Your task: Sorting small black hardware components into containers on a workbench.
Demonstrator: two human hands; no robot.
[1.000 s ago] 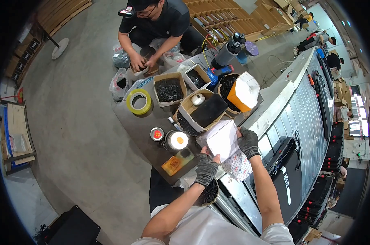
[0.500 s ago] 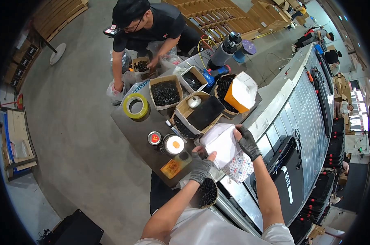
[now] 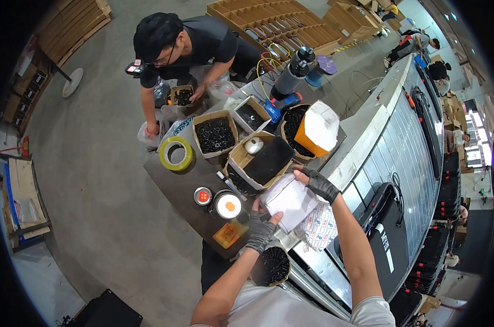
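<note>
Both my hands wear dark fingerless gloves and hold a white plastic bag over the edge of a dark table. My left hand grips the bag's near lower corner. My right hand pinches its far upper edge. A second white bag with printed marks lies under it. Just beyond the held bag stands an open cardboard box with a black sheet and a white round object. A round container of small black parts sits below my left hand.
On the table are a yellow tape roll, a box of black rings, a small red-lidded tin, a round orange-centred lid and an orange-and-white container. Another person bends over boxes at the far side. A long metal rack runs on the right.
The other person has risen from a crouch and leaned toward the table's far edge. My hands have kept hold of the white bag, shifting it slightly.
</note>
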